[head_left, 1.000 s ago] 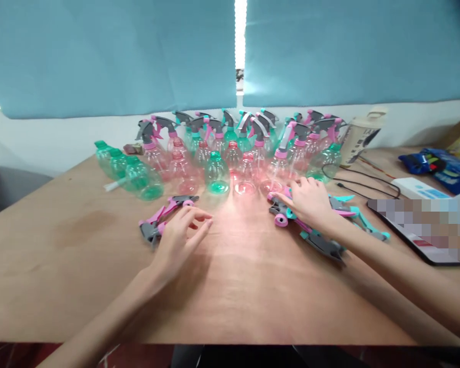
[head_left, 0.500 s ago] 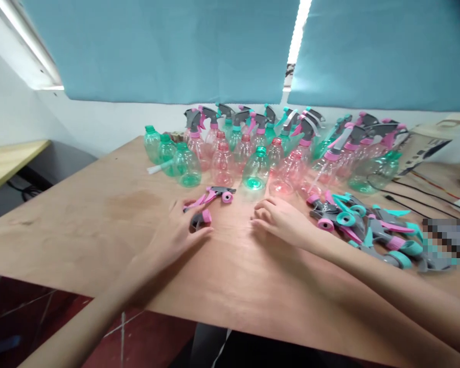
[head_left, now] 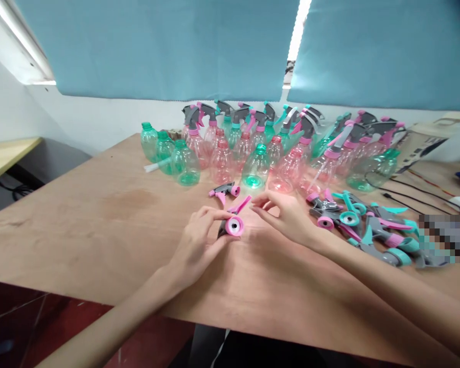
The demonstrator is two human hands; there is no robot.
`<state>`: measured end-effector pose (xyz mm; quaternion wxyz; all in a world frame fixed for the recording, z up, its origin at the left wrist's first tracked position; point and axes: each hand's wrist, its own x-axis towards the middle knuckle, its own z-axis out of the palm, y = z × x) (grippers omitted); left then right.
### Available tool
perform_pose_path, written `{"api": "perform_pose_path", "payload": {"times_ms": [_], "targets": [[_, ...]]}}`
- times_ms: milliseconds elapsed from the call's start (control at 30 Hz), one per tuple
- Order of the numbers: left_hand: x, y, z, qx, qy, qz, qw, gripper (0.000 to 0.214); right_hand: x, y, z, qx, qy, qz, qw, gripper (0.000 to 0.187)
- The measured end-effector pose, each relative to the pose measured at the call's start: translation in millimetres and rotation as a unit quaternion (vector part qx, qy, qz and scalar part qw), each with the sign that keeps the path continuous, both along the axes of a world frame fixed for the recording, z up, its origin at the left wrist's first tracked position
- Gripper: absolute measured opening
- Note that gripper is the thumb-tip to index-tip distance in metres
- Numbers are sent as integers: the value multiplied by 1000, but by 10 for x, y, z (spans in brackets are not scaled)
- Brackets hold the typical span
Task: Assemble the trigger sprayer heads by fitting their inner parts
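My left hand (head_left: 201, 240) is closed around a pink-and-grey spray trigger head (head_left: 234, 226), its round collar facing me. Its pink lever points up and to the right, toward my right hand (head_left: 285, 214). That hand hovers just right of it, fingers curved, thumb apart from them, holding nothing visible. Behind the held piece lies another pink-and-grey trigger head (head_left: 225, 191) on the table. A clear green bottle (head_left: 255, 168) without a top stands beyond my right hand.
Several loose trigger heads (head_left: 362, 222) in pink, turquoise and grey lie in a heap on the right. Rows of pink and green bottles (head_left: 222, 163), some with sprayers fitted, stand at the back of the wooden table (head_left: 80, 220). A black cable (head_left: 417, 186) crosses the right side.
My left hand has taken hold of a trigger head, moved right with it and turned its collar toward me. The other trigger head now lies in a different direction. My right hand stays nearby.
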<state>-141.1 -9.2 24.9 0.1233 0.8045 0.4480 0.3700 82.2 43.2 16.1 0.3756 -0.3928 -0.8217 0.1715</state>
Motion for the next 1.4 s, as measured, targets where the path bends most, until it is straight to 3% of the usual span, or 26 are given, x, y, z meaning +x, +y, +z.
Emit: {"api": "perform_pose_path", "payload": {"times_ms": [233,400,533,833,1133,1400], "targets": [[485,149,-140,-69,-67,-38,995,26,390,-279,63,20,72,-52,996,8],[927,285,-273,-143,-112,-60,982,21,642,-396,-80,16,-6,-28,999,12],[1136,324,-311,-154,-144,-75,975,18,776,-411,-191,-15,-38,-42,998,21],[1111,336,-305,-138,-84,-61,985,15,686,-594,-377,-99,-10,-52,994,47],[1061,339,-320,-136,-57,-96,985,18,664,-588,-324,-239,136,-24,961,45],[1102,306,-307,-163,-47,-138,976,22,682,-602,-321,-194,150,-18,969,23]]}}
